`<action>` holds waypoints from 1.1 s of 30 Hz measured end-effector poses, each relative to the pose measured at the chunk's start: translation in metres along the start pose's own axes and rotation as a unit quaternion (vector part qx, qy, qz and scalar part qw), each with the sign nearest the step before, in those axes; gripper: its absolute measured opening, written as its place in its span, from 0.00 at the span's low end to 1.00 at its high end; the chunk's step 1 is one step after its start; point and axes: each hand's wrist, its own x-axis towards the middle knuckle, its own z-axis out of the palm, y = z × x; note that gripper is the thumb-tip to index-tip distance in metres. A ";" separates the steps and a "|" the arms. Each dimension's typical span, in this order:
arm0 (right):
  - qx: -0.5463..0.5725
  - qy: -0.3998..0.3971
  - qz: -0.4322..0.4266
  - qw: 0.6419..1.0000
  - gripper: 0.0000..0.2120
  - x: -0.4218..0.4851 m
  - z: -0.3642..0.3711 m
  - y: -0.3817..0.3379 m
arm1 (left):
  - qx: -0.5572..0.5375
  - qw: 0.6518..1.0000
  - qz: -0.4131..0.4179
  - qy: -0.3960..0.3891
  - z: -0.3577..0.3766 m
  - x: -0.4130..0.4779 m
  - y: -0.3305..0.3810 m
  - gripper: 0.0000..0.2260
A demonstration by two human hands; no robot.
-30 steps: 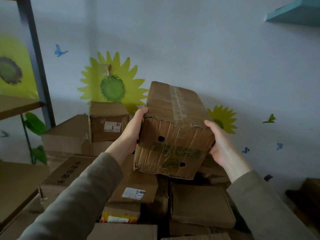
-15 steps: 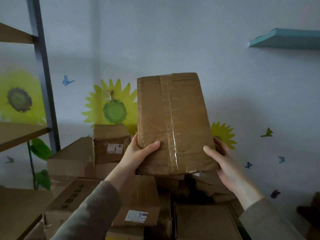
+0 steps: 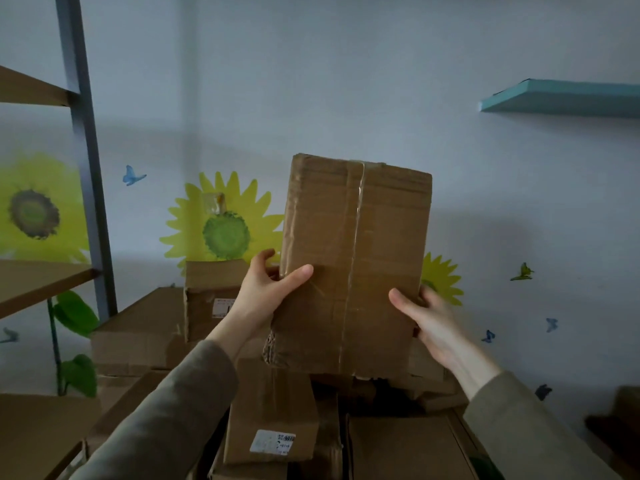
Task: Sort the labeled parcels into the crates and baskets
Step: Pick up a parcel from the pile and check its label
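**Item:** parcel, one brown corrugated carton, sealed by a strip of clear tape down the middle of the face toward you. You held it upright above the middle of the pile of other cartons, and it appeared to touch none of them. No label showed on the face you saw; the far side was hidden.

**Hold:** your left hand grasped the lower left edge, thumb laid across the front, fingers wrapped behind. Your right hand grasped the lower right edge likewise, thumb in front, fingers behind.

**Condition:** the bottom edge was frayed, with corrugation exposed at the lower left corner, and the walls were creased.

**Handling, by judgement:** the parcel was stiff enough to keep its shape, though the worn board would likely give under a hard squeeze. You carried it high without visible strain, so it was probably light to moderate in weight. The tape would be slick, and bare cardboard would give better purchase. It was best taken low on two opposite side edges, or under the base, away from the torn corner.

**Nearby:** a carton with a white label lay at the pile's near edge, and a small labelled box stood toward its far left corner. No crate or basket was in view.
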 end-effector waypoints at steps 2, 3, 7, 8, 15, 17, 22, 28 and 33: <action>-0.014 -0.001 -0.017 1.000 0.18 0.000 -0.002 0.000 | 0.020 0.999 0.019 -0.021 0.001 0.000 -0.001 0.37; -0.022 -0.001 -0.024 0.999 0.19 0.000 -0.005 -0.002 | 0.026 0.999 0.030 -0.034 0.000 -0.001 -0.003 0.36; 0.060 -0.063 -0.017 0.996 0.20 0.005 -0.019 -0.018 | -0.004 0.998 0.048 -0.046 -0.007 0.001 -0.013 0.37; 0.106 -0.075 0.001 0.992 0.20 0.008 -0.022 -0.023 | 0.007 0.998 0.051 -0.043 -0.009 0.002 -0.014 0.38; 0.137 0.014 0.080 0.987 0.16 0.014 -0.010 -0.032 | 0.130 0.987 0.083 -0.049 -0.006 0.005 -0.013 0.36; 0.161 0.043 0.073 0.983 0.16 0.014 -0.011 -0.027 | 0.035 0.991 0.045 -0.120 -0.012 0.007 -0.011 0.30; 0.208 0.057 0.050 0.975 0.16 0.012 -0.013 -0.018 | -0.192 0.970 -0.080 -0.124 -0.007 0.009 0.000 0.14; 0.178 0.010 0.044 0.983 0.20 0.000 -0.008 -0.028 | -0.163 0.978 -0.052 -0.120 -0.001 -0.001 -0.001 0.15; 0.118 -0.036 0.011 0.992 0.33 -0.020 0.001 -0.033 | -0.155 0.980 -0.061 -0.112 -0.010 -0.002 -0.002 0.14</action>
